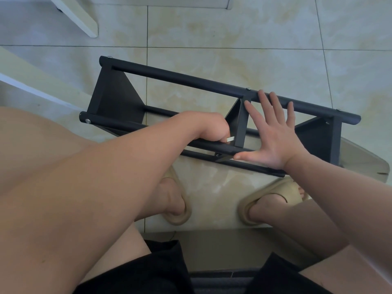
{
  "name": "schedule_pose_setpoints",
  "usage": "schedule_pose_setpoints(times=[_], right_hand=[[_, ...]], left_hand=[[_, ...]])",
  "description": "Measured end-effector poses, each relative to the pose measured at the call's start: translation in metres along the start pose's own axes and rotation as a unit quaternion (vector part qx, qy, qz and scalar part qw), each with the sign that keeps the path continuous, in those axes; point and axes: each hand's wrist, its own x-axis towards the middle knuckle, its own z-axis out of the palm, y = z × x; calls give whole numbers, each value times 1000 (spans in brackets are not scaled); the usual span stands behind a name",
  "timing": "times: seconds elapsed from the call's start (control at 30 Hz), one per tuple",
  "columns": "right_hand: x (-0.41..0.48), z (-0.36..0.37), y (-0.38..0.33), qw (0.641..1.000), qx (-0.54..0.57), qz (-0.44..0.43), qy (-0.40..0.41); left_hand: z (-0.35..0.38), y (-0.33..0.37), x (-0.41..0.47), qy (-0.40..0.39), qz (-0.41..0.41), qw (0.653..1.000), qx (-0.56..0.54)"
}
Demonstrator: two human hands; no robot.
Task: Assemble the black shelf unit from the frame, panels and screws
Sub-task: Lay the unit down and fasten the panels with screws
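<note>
The black shelf unit [191, 81] lies on its side on the tiled floor in front of my feet, with round tubes and several dark panels fixed between them. Silver screw heads [87, 121] show at the tube ends. My left hand [212, 128] is curled around a small silvery tool [230, 139] right by the near tube, beside the middle cross bracket [241, 124]. My right hand [273, 132] is spread flat with straight fingers, pressing on the frame over the middle panel, thumb on the near tube.
My feet in beige slippers [273, 198] stand just below the unit. A white furniture leg [78, 18] is at the top left and a pale board [31, 81] at the left. A beige cardboard piece [364, 162] lies under the unit's right end.
</note>
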Motion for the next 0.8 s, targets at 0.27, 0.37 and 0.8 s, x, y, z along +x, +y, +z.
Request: schedule_pose_setpoints(times=[0.27,0.37,0.8], right_hand=[[2,-7,1,998,-9,13,-56],[12,-24,2,994,28,34,-102],[56,-71,66,958,69,165,-224]], left_hand=[[-24,10,-16,70,-118,987,90],[-44,23,-23,147,-117,978,93],[-93,44,17,158,-101,974,129]])
